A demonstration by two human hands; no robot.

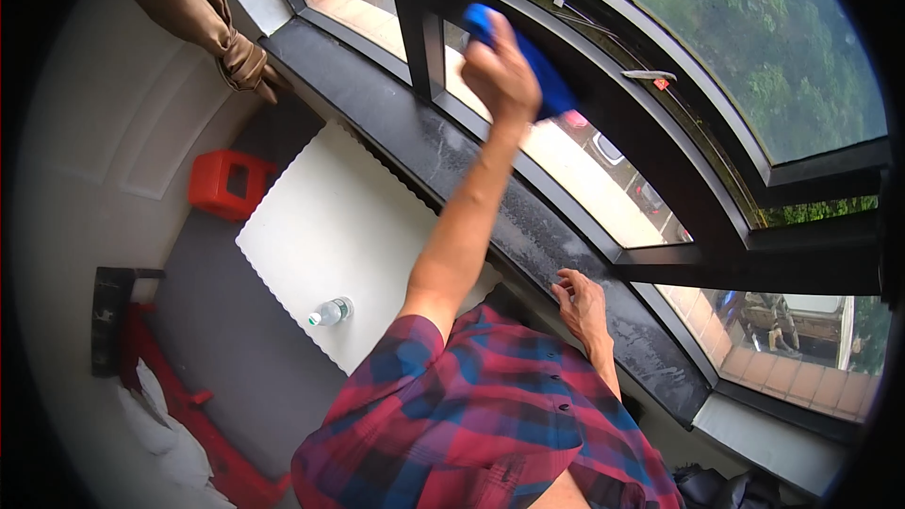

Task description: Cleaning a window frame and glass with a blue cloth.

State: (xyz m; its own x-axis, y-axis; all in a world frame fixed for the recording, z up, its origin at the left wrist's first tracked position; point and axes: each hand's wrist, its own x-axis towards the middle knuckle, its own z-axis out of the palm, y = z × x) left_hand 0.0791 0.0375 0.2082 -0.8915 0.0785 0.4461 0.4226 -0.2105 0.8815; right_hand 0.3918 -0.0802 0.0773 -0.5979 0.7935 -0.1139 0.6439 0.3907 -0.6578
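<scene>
My left hand (pixel 500 75) reaches up and forward to the window, its fingers closed around a blue cloth (pixel 545 75). The cloth lies against or just in front of the dark window frame (pixel 603 104); I cannot tell if it touches the glass. Part of it hangs to the right of my fist. My right hand (pixel 584 309) is lower, at the near edge of the dark stone windowsill (pixel 533 212). Its fingers are loosely bent and apart, with nothing in them. Pale smears or damp patches mark the sill beneath.
Left of me is a white table (pixel 344 188) with a scalloped edge, bearing a clear plastic bottle (pixel 330 312). Behind it stands a red plastic container (pixel 226 186). A tied brown curtain (pixel 240 57) hangs at the far left. A tilted window sash with a handle (pixel 649 74) is at upper right.
</scene>
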